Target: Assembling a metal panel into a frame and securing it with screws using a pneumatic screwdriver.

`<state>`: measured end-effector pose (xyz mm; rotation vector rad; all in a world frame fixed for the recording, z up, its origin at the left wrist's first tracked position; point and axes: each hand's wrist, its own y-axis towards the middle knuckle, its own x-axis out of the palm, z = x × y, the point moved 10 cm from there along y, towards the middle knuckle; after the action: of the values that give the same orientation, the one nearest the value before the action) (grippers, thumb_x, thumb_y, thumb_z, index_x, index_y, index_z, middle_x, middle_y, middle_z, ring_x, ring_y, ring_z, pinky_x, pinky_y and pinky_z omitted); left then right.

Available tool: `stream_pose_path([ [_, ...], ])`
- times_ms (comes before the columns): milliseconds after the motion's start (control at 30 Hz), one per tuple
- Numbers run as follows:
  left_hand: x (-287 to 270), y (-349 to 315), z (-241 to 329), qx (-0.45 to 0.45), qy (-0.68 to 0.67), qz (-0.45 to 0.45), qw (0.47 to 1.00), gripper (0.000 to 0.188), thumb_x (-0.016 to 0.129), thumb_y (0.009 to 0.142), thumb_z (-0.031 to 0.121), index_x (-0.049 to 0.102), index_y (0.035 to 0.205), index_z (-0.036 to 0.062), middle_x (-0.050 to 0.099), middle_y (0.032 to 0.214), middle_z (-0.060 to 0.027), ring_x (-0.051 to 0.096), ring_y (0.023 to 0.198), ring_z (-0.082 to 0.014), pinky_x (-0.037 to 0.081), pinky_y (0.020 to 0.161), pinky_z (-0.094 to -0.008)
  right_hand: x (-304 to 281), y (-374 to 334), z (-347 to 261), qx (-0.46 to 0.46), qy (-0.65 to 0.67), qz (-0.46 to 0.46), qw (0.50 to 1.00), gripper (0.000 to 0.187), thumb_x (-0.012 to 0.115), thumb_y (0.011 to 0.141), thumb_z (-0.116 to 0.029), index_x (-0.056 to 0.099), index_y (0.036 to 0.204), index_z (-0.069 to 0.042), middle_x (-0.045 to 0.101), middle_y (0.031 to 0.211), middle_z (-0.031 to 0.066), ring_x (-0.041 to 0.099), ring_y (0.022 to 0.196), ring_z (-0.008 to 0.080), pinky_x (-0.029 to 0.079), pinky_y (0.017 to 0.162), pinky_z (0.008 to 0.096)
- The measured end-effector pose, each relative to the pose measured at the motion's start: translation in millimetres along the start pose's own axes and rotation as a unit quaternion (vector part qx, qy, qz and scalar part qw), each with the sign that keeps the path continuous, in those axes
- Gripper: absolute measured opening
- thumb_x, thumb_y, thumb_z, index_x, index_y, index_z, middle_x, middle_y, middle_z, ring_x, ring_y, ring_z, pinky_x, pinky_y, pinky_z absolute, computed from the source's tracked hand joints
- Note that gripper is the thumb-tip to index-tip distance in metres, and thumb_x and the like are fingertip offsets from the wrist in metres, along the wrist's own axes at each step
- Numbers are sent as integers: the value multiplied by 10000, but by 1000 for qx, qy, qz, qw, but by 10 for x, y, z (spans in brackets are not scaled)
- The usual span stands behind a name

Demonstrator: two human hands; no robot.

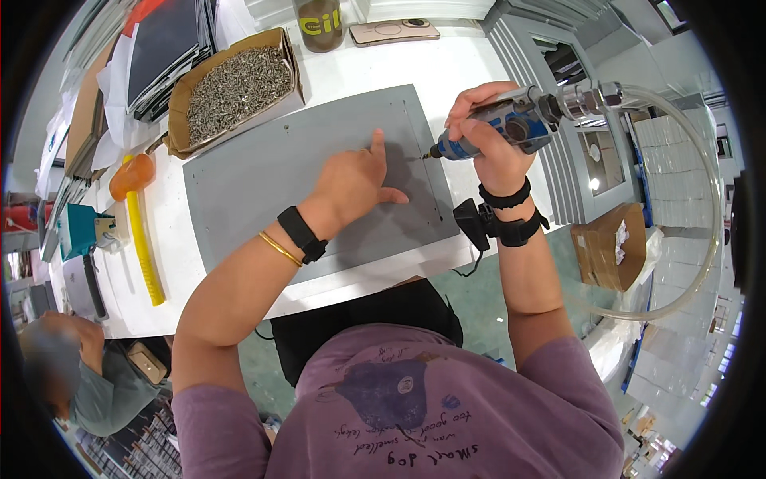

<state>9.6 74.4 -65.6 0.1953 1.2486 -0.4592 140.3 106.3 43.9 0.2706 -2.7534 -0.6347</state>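
A flat grey panel (263, 188) with small holes near its edges lies on the white table in front of me. My left hand (355, 180) rests on it, index finger and thumb stretched apart, with nothing visible in it; its other fingers are partly hidden. Wrapped in my right hand (496, 148) is a blue and grey air screwdriver (511, 124), held nearly level over the panel's right edge. Its bit points left, close to the row of holes; whether it touches a screw is too small to tell. A clear hose (706, 172) runs from its back end.
An open cardboard box (239, 92) of small metal screws stands at the panel's far left corner. A yellow-handled mallet (140, 231) lies to the left. At the back are a bottle (321, 28) and a phone (395, 32). Another person (112, 391) sits at lower left.
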Motion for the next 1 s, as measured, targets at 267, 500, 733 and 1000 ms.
stream_pose_path([
  [267,35,-22,-30,5,-15,25,1000,1002,659,625,575,335,1269,-121,578,676,-155,594,635,-291,475,585,-343,51,16,79,5,-35,-10,999,237,566,662,80,544,891,24,610,754,113,581,602,148,476,561,263],
  [500,30,-17,-53,8,-26,49,998,958,666,629,558,364,1240,-115,578,671,-156,594,638,-310,473,583,-355,196,70,150,24,-72,-42,996,206,550,662,66,567,862,22,609,738,96,578,595,125,476,542,237],
  [733,-11,-15,-36,7,-45,41,998,955,668,634,546,351,1253,-108,568,655,-165,588,631,-325,472,584,-363,148,75,261,65,-39,-40,996,190,554,653,52,585,840,35,602,693,80,571,583,118,475,534,242],
  [1000,-55,-37,-28,19,-68,68,995,943,681,634,531,356,1258,-96,565,675,-165,581,627,-328,469,580,-366,162,72,297,80,-62,-20,995,185,580,662,17,592,846,36,607,690,69,574,586,118,485,552,241],
])
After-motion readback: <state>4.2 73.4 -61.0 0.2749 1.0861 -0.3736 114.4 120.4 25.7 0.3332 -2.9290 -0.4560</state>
